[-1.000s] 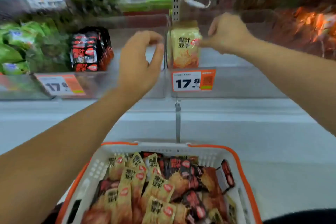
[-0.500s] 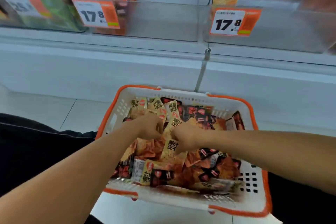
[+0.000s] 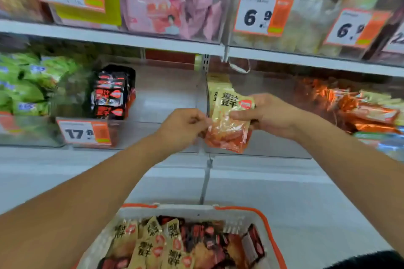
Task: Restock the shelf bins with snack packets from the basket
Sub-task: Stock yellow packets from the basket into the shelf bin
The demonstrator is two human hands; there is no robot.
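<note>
Before the clear plastic shelf bin (image 3: 258, 144), two bare hands hold one glossy, crinkled yellow-and-orange snack packet (image 3: 229, 122). Right hand (image 3: 271, 113) grips its right edge, thumb curled over the front. Left hand (image 3: 183, 129) pinches the left edge with bent fingers. Below, a white basket (image 3: 240, 216) with an orange rim holds similar flat pouches.
</note>
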